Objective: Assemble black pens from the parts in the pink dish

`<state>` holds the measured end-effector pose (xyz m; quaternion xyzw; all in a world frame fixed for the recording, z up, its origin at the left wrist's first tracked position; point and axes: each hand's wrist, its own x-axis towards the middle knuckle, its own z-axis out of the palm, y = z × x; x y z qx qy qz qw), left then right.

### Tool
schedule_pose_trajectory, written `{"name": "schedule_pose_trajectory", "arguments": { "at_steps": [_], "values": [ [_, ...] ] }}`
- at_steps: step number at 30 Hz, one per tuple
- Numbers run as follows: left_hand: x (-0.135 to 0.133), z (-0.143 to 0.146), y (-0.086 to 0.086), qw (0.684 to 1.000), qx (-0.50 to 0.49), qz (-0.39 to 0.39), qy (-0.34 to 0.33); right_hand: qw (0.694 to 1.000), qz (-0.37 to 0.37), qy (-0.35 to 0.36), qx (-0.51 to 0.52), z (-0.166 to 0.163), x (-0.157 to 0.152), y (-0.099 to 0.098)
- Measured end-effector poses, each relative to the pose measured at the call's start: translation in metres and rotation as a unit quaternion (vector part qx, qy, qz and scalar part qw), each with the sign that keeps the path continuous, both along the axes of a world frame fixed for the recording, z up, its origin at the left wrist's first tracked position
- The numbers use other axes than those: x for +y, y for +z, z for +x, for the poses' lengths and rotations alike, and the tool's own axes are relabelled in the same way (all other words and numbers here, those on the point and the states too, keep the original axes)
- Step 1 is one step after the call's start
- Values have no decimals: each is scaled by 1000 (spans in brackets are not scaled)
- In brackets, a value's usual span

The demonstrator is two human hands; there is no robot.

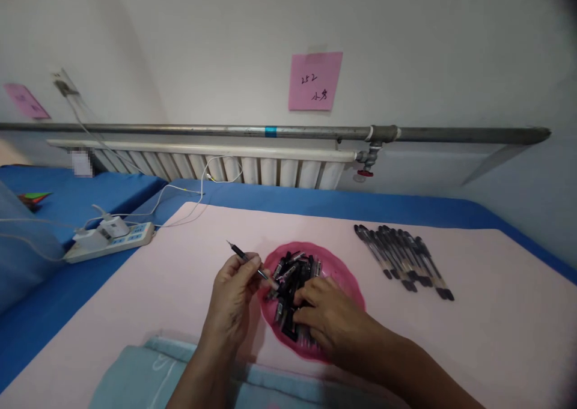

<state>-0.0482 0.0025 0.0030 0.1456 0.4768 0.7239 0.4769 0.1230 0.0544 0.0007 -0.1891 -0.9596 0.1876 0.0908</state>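
Observation:
My left hand pinches a thin black pen refill, its tip pointing up and to the left. A red dish in front of me holds a heap of black pen parts. My right hand lies on that heap with its fingers curled into the pieces; what it grips, if anything, is hidden. To the right, a row of several assembled black pens lies side by side on the pink mat.
The pink mat covers a blue table. A white power strip with chargers and cables sits at the left edge. A light blue cloth lies at the near edge. A radiator and pipe run along the wall behind.

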Motion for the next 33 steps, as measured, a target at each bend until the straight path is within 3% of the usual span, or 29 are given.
{"name": "schedule_pose_trajectory", "arguments": {
  "at_steps": [5,12,17,23,27,33],
  "values": [
    [0,2,2,1000,-3,-3,-3,999,-9,0,31,-1,2,0],
    [-1,0,0,1000,5,-13,-3,1000,9,22,-19,4,0,7],
    [-2,1,1,1000,9,-11,-12,999,-31,3,-44,7,5,18],
    [-1,-1,0,1000,11,-13,-13,997,-68,32,-27,9,11,27],
    [-1,-3,-1,1000,11,-14,-7,998,-52,-4,-20,9,13,18],
    [2,0,-1,1000,5,-22,3,997,49,-48,-32,-7,18,-4]
  ]
}}
